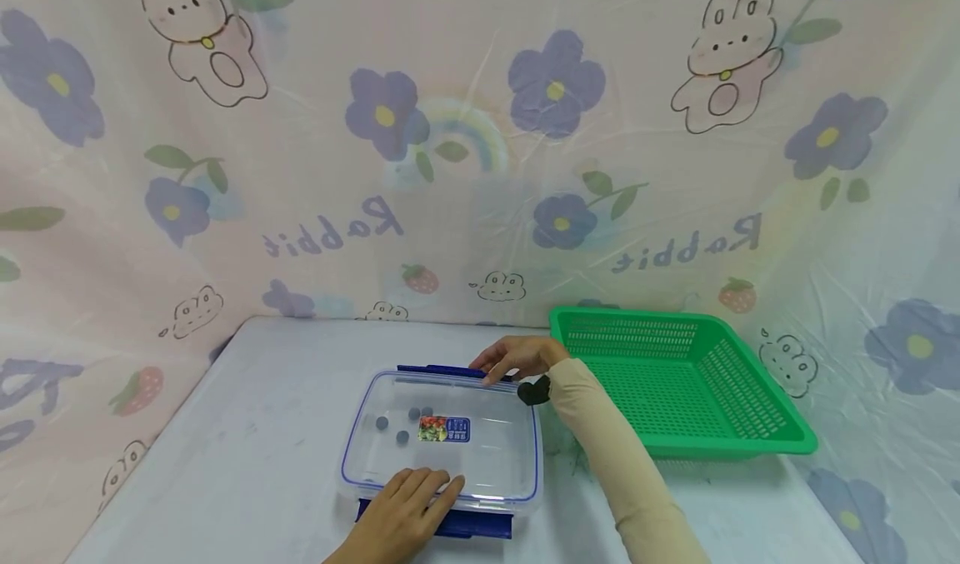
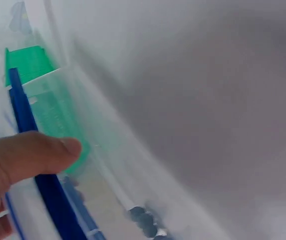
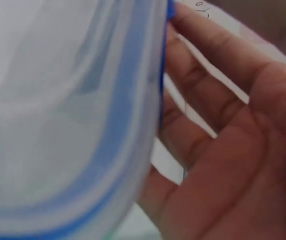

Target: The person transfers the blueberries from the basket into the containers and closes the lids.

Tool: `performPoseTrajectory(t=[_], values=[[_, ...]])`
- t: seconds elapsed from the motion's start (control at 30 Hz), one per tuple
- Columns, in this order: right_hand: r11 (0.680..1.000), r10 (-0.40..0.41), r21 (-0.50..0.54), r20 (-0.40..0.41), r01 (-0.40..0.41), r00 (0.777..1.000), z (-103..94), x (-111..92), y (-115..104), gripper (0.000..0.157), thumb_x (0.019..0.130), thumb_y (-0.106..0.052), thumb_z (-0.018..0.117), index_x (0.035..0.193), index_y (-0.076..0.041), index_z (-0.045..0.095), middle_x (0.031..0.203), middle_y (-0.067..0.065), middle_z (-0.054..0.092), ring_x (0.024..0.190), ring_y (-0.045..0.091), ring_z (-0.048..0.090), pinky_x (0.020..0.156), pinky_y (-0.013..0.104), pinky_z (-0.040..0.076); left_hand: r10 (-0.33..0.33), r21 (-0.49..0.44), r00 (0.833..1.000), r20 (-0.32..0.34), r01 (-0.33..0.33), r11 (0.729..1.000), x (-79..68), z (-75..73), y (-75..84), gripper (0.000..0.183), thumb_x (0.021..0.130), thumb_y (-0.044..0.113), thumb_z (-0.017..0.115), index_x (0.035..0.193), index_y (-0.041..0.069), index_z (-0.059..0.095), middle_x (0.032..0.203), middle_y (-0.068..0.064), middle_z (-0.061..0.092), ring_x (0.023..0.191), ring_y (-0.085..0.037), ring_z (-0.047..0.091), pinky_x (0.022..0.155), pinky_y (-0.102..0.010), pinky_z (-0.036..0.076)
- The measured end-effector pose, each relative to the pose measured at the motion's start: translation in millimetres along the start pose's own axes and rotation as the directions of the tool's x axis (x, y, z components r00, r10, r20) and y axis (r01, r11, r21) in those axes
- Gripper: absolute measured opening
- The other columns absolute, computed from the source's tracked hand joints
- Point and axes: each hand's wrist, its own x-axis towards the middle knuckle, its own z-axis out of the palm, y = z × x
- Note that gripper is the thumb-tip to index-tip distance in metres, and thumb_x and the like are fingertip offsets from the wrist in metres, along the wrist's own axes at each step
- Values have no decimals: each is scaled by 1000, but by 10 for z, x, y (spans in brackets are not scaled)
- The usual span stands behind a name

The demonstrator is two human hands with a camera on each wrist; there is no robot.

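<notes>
A clear plastic food container (image 1: 491, 447) with a blue-edged lid sits at the front middle of the table. Several small dark round pieces (image 1: 402, 437) show through its lid. My left hand (image 1: 405, 510) grips the near rim, fingers over the lid; its thumb (image 2: 52, 155) crosses the near blue latch (image 2: 57, 205), which stands out from the side. At the far edge my right hand (image 1: 521, 357) holds the rim by the far blue latch (image 1: 420, 370), with the thumb over the lid. In the right wrist view, the fingers (image 3: 198, 70) lie along the outside of that edge.
A green slotted basket (image 1: 772, 445) stands at the right rear, close beside the right forearm. White covering lies over the table (image 1: 262, 422). A patterned curtain (image 1: 465, 239) hangs behind and at both sides.
</notes>
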Motion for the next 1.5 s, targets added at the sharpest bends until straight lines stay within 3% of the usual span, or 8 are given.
performPoseTrajectory(t=[0.13, 0.23, 0.33, 0.5, 0.83, 1.1, 1.37, 1.5], values=[[1000, -30, -6, -22, 30, 999, 15, -10, -18, 41, 82, -9, 77, 122, -8, 68, 114, 2, 64, 109, 19, 56, 100, 59, 37, -38, -135, 997, 74, 48, 990, 48, -98, -10, 72, 86, 63, 60, 128, 5, 62, 111, -5, 63, 100, -18, 59, 86, -33, 53], [998, -66, 14, -13, 67, 998, 22, -23, -14, 40, 82, -3, 75, 121, -6, 68, 116, 3, 65, 108, 19, 58, 99, 54, 41, -62, -205, 989, 132, 88, 975, 95, -175, -35, 61, 79, 36, 81, 127, 4, 63, 112, -5, 64, 101, -17, 60, 86, -33, 53], [994, -99, 36, -4, 99, 995, 29, -37, -1, 41, 82, 1, 74, 122, -4, 68, 118, 4, 65, 107, 19, 59, 97, 44, 46, -71, -220, 986, 149, 103, 970, 126, -219, -63, 58, 71, 17, 87, 123, 4, 66, 110, -3, 65, 99, -15, 60, 84, -29, 53], [990, -138, 9, -20, 139, 990, 52, -58, 21, 42, 82, 1, 75, 122, -4, 67, 118, 4, 65, 106, 18, 60, 93, 36, 49, -91, -256, 985, 148, 127, 958, 147, -226, -90, 49, 75, 23, 84, 119, 7, 69, 109, 1, 65, 94, -11, 58, 81, -23, 53], [982, -188, -48, -65, 185, 980, 96, -107, 39, 40, 83, -1, 75, 122, -5, 68, 118, 4, 65, 105, 17, 60, 94, 37, 48, -129, -326, 979, 157, 175, 929, 180, -215, -107, 39, 79, 22, 80, 114, 9, 71, 103, 3, 64, 89, -8, 56, 77, -20, 51], [970, -218, -127, -65, 209, 974, 125, -106, 5, 36, 83, -1, 75, 118, -6, 71, 115, 4, 67, 104, 20, 61, 91, 36, 51, -193, -387, 947, 255, 283, 878, 233, -247, -122, 26, 83, 17, 76, 107, 7, 74, 88, 8, 60, 77, -1, 51, 73, -13, 50], [946, -263, -211, -60, 245, 963, 130, -113, -12, 34, 83, -2, 75, 117, -7, 72, 113, 3, 68, 105, 20, 61, 90, 33, 51, -205, -402, 949, 241, 290, 868, 224, -233, -103, 25, 83, 16, 76, 107, 7, 74, 88, 9, 60, 76, -1, 49, 72, -12, 48], [927, -304, -249, -53, 282, 951, 156, -141, -7, 34, 85, -2, 73, 119, -4, 70, 113, 4, 68, 104, 22, 62, 89, 32, 51, -209, -427, 940, 270, 312, 849, 224, -245, -116, 26, 85, 16, 75, 109, 6, 74, 91, 8, 61, 79, -1, 50, 75, -13, 49]])
